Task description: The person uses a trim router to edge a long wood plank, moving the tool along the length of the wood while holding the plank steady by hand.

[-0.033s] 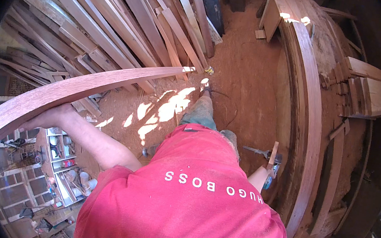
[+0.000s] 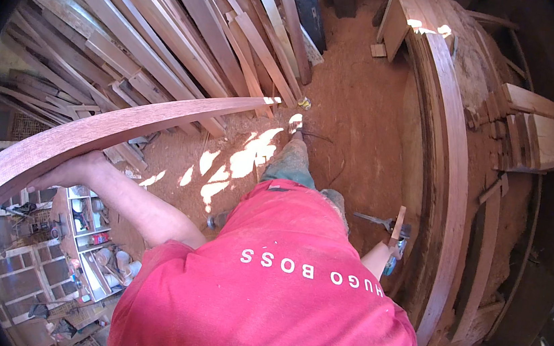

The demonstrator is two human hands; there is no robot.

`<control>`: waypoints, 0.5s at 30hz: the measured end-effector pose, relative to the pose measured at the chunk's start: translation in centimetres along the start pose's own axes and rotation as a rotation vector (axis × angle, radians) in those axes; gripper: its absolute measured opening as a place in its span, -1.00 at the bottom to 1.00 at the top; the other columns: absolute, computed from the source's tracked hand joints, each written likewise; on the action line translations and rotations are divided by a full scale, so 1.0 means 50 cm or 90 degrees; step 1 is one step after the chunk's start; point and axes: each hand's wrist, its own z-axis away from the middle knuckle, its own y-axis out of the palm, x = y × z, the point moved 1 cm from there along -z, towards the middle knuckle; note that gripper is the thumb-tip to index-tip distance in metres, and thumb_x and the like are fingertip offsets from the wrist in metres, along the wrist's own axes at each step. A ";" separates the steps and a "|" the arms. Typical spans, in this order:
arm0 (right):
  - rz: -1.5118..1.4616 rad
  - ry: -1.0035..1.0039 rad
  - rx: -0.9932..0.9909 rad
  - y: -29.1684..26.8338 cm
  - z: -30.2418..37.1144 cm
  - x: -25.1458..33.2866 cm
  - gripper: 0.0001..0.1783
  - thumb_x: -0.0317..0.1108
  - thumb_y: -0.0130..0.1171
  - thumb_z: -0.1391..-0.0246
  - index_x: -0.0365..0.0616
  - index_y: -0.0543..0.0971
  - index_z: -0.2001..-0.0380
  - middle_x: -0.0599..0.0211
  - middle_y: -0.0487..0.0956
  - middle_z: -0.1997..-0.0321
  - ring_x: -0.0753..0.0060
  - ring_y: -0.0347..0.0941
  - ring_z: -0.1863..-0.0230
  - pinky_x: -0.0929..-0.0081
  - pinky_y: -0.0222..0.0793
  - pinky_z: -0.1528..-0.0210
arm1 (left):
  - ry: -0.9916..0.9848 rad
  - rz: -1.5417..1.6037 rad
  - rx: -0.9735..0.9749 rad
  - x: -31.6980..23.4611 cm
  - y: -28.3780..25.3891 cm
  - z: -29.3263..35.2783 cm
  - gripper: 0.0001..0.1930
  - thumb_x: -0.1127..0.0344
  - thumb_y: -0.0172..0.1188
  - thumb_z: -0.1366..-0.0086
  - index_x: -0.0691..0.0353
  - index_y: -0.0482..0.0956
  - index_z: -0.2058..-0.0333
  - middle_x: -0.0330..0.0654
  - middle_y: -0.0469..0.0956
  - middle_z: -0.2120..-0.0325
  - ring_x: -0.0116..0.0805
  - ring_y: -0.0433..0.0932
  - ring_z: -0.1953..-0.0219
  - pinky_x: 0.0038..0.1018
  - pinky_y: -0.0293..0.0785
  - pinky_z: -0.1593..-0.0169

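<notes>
A long reddish-brown wooden beam rises on the left, bending with the lens, its near end large at the left rim. My left hand grips it from underneath; the beam hides part of the fingers. Low on the right, my right hand is closed around a short flat wooden strip. A pointed grey metal piece and a blue tool show against the same hand, and their kinds are too small to make out. Which of these the fingers actually clasp is partly hidden.
Many boards lean at the upper left. On the right, a long thick plank lies beside sawn blocks. White shelves with containers stand at the lower left. Sawdust covers the brown floor, and a small yellow can sits ahead.
</notes>
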 end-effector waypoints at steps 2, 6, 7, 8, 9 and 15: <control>-0.009 -0.005 -0.001 -0.002 0.008 -0.028 0.11 0.56 -0.15 -0.07 0.03 0.13 -0.50 0.39 0.21 -0.43 0.22 -0.01 -0.44 -0.52 -0.26 -0.28 | 0.029 -0.010 -0.008 0.035 0.023 -0.020 0.03 -0.58 -0.57 -0.36 0.15 -0.08 -0.50 0.06 -0.01 -0.49 -0.01 0.00 -0.53 -0.12 -0.09 -0.57; -0.022 -0.028 0.003 -0.014 0.030 -0.082 0.12 0.57 -0.16 -0.06 0.03 0.12 -0.51 0.38 0.20 -0.45 0.21 -0.02 -0.46 -0.55 -0.28 -0.30 | 0.036 -0.038 -0.015 0.119 0.040 -0.081 0.00 -0.55 -0.59 -0.39 0.16 -0.06 -0.50 0.08 -0.01 -0.48 0.00 0.00 -0.53 -0.11 -0.10 -0.57; -0.025 -0.034 0.004 -0.013 0.030 -0.102 0.13 0.58 -0.17 -0.06 0.03 0.12 -0.51 0.38 0.19 -0.46 0.20 -0.03 -0.46 -0.56 -0.29 -0.30 | 0.030 -0.041 -0.019 0.146 0.055 -0.093 0.00 -0.55 -0.60 -0.39 0.16 -0.06 -0.50 0.08 -0.01 -0.48 0.00 0.01 -0.53 -0.11 -0.10 -0.57; -0.032 -0.039 0.004 -0.015 0.032 -0.123 0.13 0.58 -0.17 -0.06 0.03 0.12 -0.51 0.38 0.19 -0.46 0.20 -0.03 -0.47 -0.57 -0.29 -0.31 | 0.037 -0.031 -0.004 0.178 0.069 -0.106 0.01 -0.56 -0.59 -0.38 0.15 -0.06 -0.50 0.08 -0.01 -0.48 0.00 0.01 -0.52 -0.12 -0.09 -0.57; -0.037 -0.047 0.006 -0.017 0.038 -0.142 0.14 0.59 -0.17 -0.06 0.03 0.11 -0.51 0.38 0.19 -0.47 0.20 -0.03 -0.47 -0.58 -0.30 -0.31 | 0.044 -0.023 0.013 0.210 0.081 -0.125 0.01 -0.57 -0.58 -0.38 0.15 -0.05 -0.50 0.08 0.00 -0.48 0.00 0.02 -0.52 -0.13 -0.09 -0.57; -0.049 -0.101 0.022 -0.013 0.087 -0.271 0.16 0.61 -0.19 -0.05 0.04 0.10 -0.52 0.37 0.17 -0.50 0.18 -0.06 -0.51 -0.62 -0.33 -0.34 | 0.060 -0.040 0.017 0.426 0.163 -0.240 0.02 -0.59 -0.53 -0.37 0.14 -0.05 -0.50 0.08 0.04 -0.47 0.01 0.05 -0.51 -0.15 -0.06 -0.56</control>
